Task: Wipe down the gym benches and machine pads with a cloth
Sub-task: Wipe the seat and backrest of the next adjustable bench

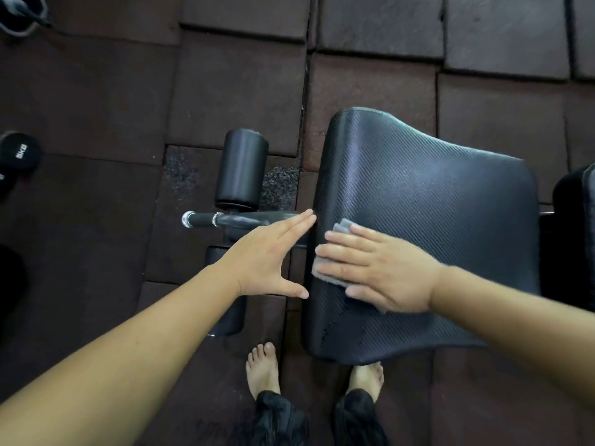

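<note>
Head view: right fingers flat press cloth on pad; left fingers straight, empty, apparently over bar.

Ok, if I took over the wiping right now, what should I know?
Right hand: flat, pressing the grey cloth onto the black seat pad, near one edge.
Left hand: open, holding nothing, beside that same edge.
Done: I cannot tell how much of the pad is wiped.
Left: finish this pad, then probably the roller pad and the next pad at the right.
</note>
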Available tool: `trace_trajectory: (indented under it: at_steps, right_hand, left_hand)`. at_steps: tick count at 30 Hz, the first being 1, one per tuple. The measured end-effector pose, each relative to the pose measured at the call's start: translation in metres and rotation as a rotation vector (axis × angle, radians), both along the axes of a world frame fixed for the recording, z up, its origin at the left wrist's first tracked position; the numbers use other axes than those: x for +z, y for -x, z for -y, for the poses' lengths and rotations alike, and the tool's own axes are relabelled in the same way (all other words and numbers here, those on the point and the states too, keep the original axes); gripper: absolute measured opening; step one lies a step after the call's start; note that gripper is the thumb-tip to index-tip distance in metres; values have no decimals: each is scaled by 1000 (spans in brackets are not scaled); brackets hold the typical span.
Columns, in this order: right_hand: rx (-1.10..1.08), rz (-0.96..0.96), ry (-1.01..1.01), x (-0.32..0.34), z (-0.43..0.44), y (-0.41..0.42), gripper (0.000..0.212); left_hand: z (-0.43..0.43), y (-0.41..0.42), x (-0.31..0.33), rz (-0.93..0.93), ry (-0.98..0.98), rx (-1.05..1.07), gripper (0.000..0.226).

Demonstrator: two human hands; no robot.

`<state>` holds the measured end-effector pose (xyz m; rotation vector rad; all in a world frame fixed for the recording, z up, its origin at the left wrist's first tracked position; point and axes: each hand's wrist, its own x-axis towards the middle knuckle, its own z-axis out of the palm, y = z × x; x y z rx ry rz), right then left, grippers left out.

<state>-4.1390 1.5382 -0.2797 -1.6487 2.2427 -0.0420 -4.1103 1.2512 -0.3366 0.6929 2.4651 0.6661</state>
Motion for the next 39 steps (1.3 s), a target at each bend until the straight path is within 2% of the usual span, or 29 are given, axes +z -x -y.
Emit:
trace_trajectory:
  at_steps: [4,7,9,12,14,18,21,25,27,29,32,34,36,39]
  right_hand:
    - [-160,-48,4,-3,14,47,56]
    - [-281,-109,35,-8,23,20,56]
    - [-231,-103,72,-7,24,-25,55]
    - [17,-33,42,-6,17,-89,55]
    - [120,-11,25,-6,12,-87,55]
    - [-117,-96,18,-7,18,-23,53]
    - [-257,-155,15,-8,22,-41,55]
    - [-122,-87,35,-8,14,-123,56]
    - [-113,-75,26,-8,7,-123,57]
    - [-278,-72,36,-9,6,-98,57]
    - [-705,-109,65,-9,8,-43,61]
    - [-900,-120,40,-11,14,-37,64]
    - [-1000,-137,27,-14,27,-63,69]
    - [-959,-121,20,-15,39,-127,70]
  left_hand:
    - [2,-14,-3,-36,17,-23,137]
    - [2,-28,-4,-41,21,-23,137]
    - [3,-36,-6,-45,23,-22,137]
    - [4,-46,-7,-46,22,-28,136]
    - [4,-52,-8,-42,27,-31,136]
    - [2,-57,-6,-36,46,-9,138]
    - [1,-60,-3,-31,32,17,135]
    - [0,-64,3,-57,2,35,128]
    - [-2,-66,7,-54,2,38,127]
    - [-3,-65,10,-32,21,38,128]
    - [-4,-64,13,-22,37,46,127]
    - [-5,-64,15,-28,31,57,126]
    - [-6,-64,17,-41,29,70,126]
    - [-7,-64,19,-39,31,71,127]
